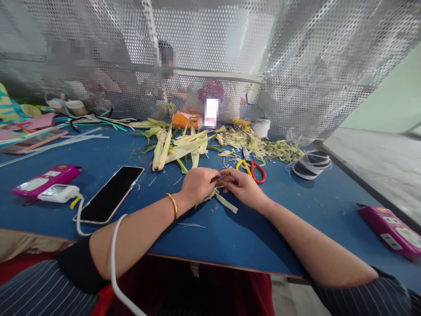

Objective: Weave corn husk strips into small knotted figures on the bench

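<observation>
While left hand and right hand converge in head view, fingers bent, gap and hold hidden so can't tell, pale husk strip lies just nearside of fingertips, long axis slanting near-right, right hand nearer.

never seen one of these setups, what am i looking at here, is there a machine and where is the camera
There is no robot here: the work is done by a person's bare left hand and right hand. The single picture comes from a camera worn on that person's head, looking forward and down.

On the blue table are a dark-screened phone, pale husk-like leaves, scissors with red and yellow handles, and a wound bundle of pale cord.

Both hands meet at a small piece of pale plant-like material; they partly cover it, so the exact grip is hard to see.
</observation>
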A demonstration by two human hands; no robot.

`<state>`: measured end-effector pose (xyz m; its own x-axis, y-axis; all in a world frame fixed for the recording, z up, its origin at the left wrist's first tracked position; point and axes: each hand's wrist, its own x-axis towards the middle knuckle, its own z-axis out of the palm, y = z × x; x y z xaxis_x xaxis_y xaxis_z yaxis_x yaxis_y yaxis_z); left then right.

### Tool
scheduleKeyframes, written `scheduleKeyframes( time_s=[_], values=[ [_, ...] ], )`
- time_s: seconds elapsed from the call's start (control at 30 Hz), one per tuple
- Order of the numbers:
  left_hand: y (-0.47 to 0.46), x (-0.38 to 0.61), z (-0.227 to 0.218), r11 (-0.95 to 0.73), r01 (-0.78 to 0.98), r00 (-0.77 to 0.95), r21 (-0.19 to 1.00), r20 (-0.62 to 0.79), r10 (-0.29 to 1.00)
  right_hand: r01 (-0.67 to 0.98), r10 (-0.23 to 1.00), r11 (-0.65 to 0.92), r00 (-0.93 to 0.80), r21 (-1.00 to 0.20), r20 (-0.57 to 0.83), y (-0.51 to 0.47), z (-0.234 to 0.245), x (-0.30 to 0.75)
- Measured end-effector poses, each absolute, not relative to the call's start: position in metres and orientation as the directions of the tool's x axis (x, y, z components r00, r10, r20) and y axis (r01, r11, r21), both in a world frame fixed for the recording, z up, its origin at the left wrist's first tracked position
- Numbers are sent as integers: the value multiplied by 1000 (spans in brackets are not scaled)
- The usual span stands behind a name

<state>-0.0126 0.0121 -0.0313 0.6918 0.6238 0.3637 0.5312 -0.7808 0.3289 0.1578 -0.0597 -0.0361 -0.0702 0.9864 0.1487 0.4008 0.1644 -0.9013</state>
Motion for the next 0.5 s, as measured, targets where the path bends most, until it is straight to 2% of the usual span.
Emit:
scheduleKeyframes(
  time_s=[0.23, 0.5],
  values=[
    [14, -12, -33, -758, 476, 607, 446, 457, 650, 341, 994, 91, 19, -936, 104, -54, -45, 162],
    [11, -11, -31, -770, 436, 609, 467, 477, 634, 405, 989, 94, 67, -910, 132, -53, -43, 161]
  ],
)
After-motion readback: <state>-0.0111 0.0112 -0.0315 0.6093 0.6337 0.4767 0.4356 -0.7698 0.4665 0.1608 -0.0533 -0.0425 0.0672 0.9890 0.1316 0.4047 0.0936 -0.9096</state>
